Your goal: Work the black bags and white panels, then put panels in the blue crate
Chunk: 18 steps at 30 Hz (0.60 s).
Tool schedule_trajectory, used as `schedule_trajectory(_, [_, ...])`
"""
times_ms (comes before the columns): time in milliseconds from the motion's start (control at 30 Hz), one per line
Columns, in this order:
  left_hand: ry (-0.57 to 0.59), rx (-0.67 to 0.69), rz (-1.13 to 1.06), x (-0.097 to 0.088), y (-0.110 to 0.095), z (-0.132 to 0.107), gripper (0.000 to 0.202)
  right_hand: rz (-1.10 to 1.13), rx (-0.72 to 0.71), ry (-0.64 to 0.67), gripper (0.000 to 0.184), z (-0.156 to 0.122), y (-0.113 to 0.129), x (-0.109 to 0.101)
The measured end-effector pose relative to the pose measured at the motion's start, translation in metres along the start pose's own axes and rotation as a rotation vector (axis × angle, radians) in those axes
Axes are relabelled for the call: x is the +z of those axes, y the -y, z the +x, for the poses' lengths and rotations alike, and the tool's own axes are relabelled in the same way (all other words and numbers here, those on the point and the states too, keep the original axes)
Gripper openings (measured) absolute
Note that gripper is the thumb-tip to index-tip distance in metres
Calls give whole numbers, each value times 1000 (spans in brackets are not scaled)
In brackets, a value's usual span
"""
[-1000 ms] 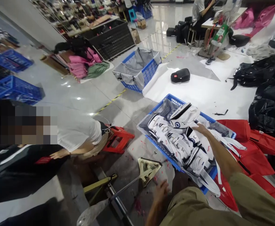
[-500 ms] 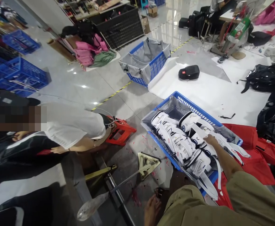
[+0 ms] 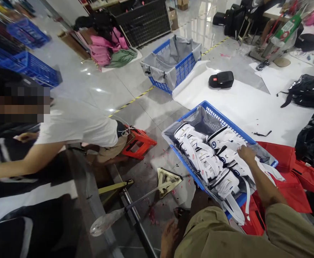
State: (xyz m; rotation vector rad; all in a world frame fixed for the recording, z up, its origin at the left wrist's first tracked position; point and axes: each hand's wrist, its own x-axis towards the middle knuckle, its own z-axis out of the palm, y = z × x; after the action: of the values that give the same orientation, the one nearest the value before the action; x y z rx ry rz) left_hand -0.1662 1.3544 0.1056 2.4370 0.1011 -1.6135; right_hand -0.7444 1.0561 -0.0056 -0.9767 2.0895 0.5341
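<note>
While the person sits low beside the blue basket (image 3: 225, 120), the right hand (image 3: 245, 153) lies palm down on the heap of white bags (image 3: 213, 161) that fills it, fingers spread loosely over the top one and gripping nothing that can be seen. The bags are white with dark trim, and their straps spill over the basket's near rim. The left hand (image 3: 169, 234) hangs low at the near-left of the basket, close to the grey floor, fingers loose and holding nothing; the two hands are well apart. Red fabric (image 3: 285, 179) lies under and to the right of the basket. To the basket's left stands a red stool (image 3: 138, 143), with a co-worker in a white shirt (image 3: 78, 123) crouched just beyond it. A second blue basket lined with grey cloth (image 3: 173, 64) stands farther off behind the first, and a black pouch (image 3: 221, 79) rests on white sheeting between them.
</note>
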Motion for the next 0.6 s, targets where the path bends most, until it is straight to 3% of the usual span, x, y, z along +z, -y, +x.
schedule_trajectory(100, [91,23,53,-3,21,22,51,71,-3,75,50,3,16,26])
schedule_trajectory(167, [90,159,184,4,32,29,45,86,-124,37,47,13,37,28])
schedule_trajectory(267, [-27,351,240,13,42,33,44,79,-231,-67,44,35,75,0])
schedule_trajectory(400, [5,277,227,8,47,45,62,68,-316,-127,41,60,110,-54])
schedule_trajectory(500, [-1,221,192,1,54,51,59,88,-338,-135,41,66,113,-73])
schedule_trajectory(600, [-48,265,195,6,64,39,49,107,-307,-144,43,64,98,-67])
